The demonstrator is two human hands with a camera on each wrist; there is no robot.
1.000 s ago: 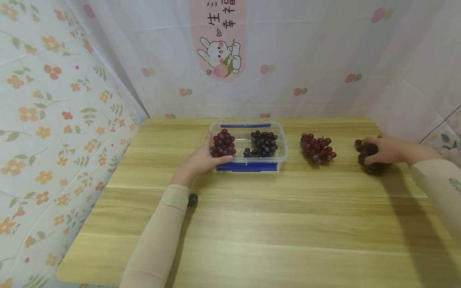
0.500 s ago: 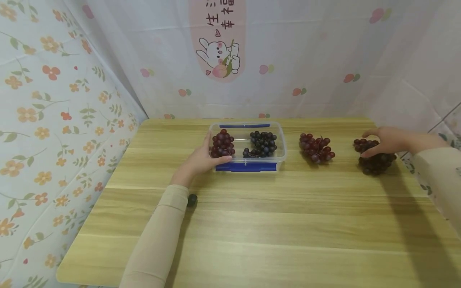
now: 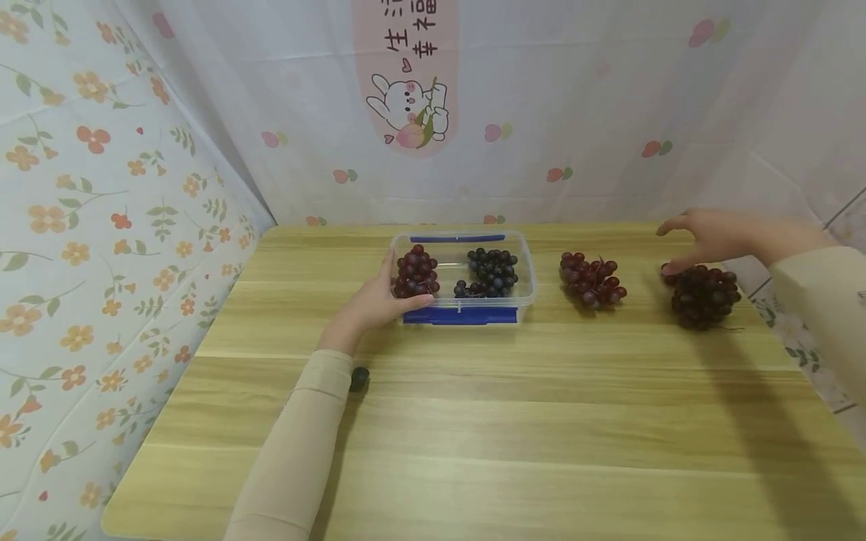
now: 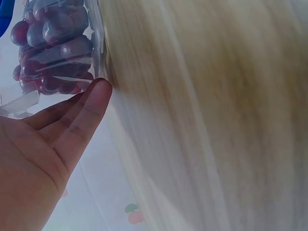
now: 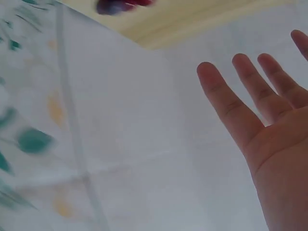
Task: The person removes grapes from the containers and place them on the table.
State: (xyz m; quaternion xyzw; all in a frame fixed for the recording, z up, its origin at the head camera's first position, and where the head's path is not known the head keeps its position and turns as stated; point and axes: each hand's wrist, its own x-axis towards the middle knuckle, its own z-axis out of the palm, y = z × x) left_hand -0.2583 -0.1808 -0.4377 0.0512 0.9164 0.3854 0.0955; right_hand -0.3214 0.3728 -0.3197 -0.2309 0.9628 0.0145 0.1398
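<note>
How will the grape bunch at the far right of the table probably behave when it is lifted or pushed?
The grape bunch may sag or shift, since it is a cluster of many small round parts. These rounded parts could be slippery. It probably would not roll far, because its outline is lumpy.

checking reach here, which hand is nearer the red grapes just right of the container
Right: the right hand is just right of the red grapes; the left hand is farther, on their left, touching the container.
</note>
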